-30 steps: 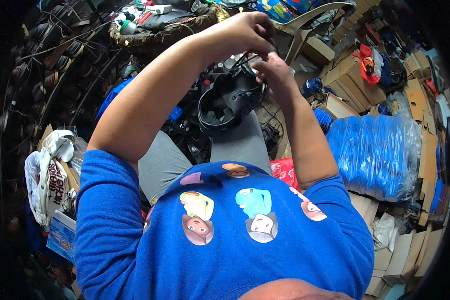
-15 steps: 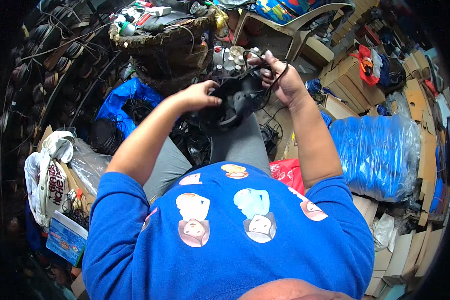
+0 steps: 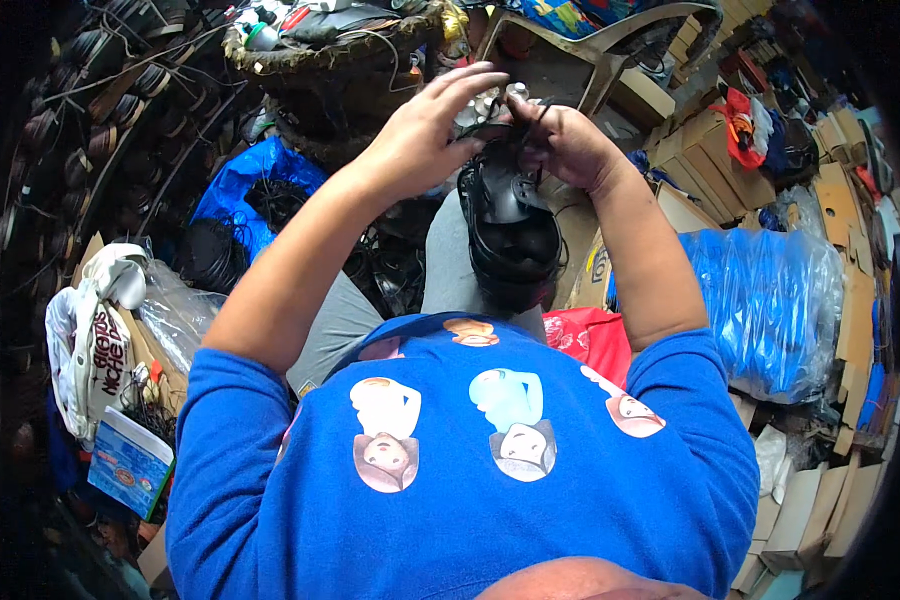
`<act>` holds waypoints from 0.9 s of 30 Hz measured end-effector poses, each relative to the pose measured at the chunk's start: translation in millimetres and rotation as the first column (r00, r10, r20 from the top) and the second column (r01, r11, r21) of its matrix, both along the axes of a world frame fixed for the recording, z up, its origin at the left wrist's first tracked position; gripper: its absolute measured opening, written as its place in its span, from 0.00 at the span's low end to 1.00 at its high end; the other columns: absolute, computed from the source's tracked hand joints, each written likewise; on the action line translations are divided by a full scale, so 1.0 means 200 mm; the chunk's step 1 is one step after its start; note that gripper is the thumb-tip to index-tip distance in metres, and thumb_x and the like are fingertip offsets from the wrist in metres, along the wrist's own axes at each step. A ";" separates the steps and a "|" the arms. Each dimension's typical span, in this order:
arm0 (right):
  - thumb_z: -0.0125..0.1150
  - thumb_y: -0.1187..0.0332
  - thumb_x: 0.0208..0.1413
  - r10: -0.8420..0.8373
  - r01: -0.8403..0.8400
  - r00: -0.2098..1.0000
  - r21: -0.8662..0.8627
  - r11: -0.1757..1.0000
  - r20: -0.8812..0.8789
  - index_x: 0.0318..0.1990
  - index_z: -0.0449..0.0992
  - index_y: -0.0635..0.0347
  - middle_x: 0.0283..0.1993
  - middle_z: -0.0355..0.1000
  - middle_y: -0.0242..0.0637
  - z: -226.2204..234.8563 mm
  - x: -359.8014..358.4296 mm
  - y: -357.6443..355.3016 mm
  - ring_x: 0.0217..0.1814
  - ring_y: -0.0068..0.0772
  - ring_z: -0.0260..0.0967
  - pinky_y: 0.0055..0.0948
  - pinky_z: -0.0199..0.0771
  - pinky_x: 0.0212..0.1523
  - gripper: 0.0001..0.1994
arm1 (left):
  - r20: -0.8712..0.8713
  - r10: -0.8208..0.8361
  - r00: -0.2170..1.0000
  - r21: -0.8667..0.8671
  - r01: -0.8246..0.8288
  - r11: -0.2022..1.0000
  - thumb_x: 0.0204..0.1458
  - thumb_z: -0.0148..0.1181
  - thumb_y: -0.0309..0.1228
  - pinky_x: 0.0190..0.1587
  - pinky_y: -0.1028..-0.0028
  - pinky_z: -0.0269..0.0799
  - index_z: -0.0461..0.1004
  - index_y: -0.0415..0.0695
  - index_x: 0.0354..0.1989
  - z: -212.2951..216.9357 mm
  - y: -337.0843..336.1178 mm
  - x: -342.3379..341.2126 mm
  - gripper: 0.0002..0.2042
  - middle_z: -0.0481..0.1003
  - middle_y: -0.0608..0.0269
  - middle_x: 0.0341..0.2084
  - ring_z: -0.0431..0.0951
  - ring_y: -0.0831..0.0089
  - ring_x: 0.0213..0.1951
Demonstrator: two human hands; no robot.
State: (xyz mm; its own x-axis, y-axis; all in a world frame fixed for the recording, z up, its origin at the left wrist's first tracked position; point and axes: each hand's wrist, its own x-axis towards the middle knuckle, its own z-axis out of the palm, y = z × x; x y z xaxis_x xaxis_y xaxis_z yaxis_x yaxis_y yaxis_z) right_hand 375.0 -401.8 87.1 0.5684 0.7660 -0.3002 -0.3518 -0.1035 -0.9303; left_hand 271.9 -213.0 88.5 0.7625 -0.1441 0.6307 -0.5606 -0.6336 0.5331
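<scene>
A bundle of glossy black pieces (image 3: 515, 235) with curved bands hangs over my right knee; its exact kind cannot be made out. Thin black cord runs from its top to my right hand (image 3: 570, 148), whose fingers are curled closed on it. My left hand (image 3: 425, 130) is raised beside the cord, with its fingers stretched toward my right hand and its thumb apart below them. Whether a strand touches the left fingertips is hard to see. My grey trouser legs (image 3: 455, 260) are under the bundle.
A round, rough-edged work stand (image 3: 335, 55) holds tools and small containers ahead. A pale plastic chair (image 3: 595, 45) stands beyond my hands. Blue rolls in clear plastic (image 3: 760, 310) and cardboard boxes (image 3: 715, 155) crowd the right. On the left lies a blue bag (image 3: 255, 180) with dark cords.
My left hand has left the side of the black bundle and moved up and right, close to my right hand. The bundle has swung right and now hangs lengthwise below the cord.
</scene>
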 end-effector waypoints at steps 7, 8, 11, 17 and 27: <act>0.49 0.57 0.59 0.004 0.014 0.991 -0.134 0.991 0.135 0.37 0.73 0.61 0.24 0.65 0.25 0.09 -0.07 0.02 0.22 0.19 0.57 0.18 0.57 0.24 0.16 | -0.319 -0.037 0.947 0.156 0.091 0.984 0.43 0.61 0.27 0.34 0.70 0.70 0.74 0.40 0.38 0.12 0.03 0.07 0.12 0.74 0.56 0.23 0.75 0.63 0.31; 0.51 0.58 0.58 0.056 -0.033 0.992 -0.192 0.981 0.116 0.36 0.74 0.62 0.23 0.65 0.26 0.07 -0.03 -0.01 0.21 0.19 0.59 0.18 0.58 0.24 0.15 | -0.319 -0.042 0.947 0.156 0.096 0.983 0.43 0.61 0.27 0.34 0.70 0.70 0.74 0.40 0.38 0.11 0.03 0.05 0.12 0.74 0.56 0.23 0.75 0.63 0.31; 0.55 0.57 0.54 0.045 -0.007 0.972 -0.162 0.987 0.230 0.34 0.76 0.58 0.26 0.70 0.27 0.04 0.00 -0.03 0.27 0.17 0.64 0.18 0.62 0.26 0.13 | -0.201 0.039 0.979 0.334 0.031 0.942 0.43 0.62 0.32 0.36 0.63 0.68 0.74 0.38 0.30 0.07 -0.01 -0.04 0.10 0.72 0.51 0.23 0.73 0.54 0.31; 0.63 0.69 0.49 0.193 -0.156 0.906 -0.128 0.979 0.376 0.32 0.75 0.61 0.28 0.70 0.25 0.14 -0.01 -0.05 0.32 0.15 0.65 0.17 0.64 0.34 0.06 | -0.437 -0.190 0.879 -0.293 0.060 0.954 0.52 0.57 0.37 0.36 0.76 0.68 0.75 0.36 0.33 0.03 0.05 0.00 0.13 0.74 0.64 0.25 0.72 0.77 0.30; 0.62 0.78 0.34 0.039 0.088 -0.036 -0.036 0.995 0.999 0.27 0.71 0.59 0.30 0.68 0.41 0.09 -0.11 0.00 0.34 0.46 0.68 0.34 0.70 0.35 0.09 | -0.584 -0.726 0.363 -0.714 0.194 0.672 0.50 0.56 0.28 0.41 0.82 0.67 0.71 0.40 0.49 -0.17 0.04 0.30 0.17 0.75 0.67 0.39 0.73 0.83 0.38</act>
State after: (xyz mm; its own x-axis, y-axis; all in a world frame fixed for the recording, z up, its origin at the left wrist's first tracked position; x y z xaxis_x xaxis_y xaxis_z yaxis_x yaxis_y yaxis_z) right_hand 352.9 -402.4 104.5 0.3457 0.7588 0.5521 0.9297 -0.1972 -0.3110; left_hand 331.3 -204.7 55.1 0.8237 -0.5582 -0.1000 0.1593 0.0585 0.9855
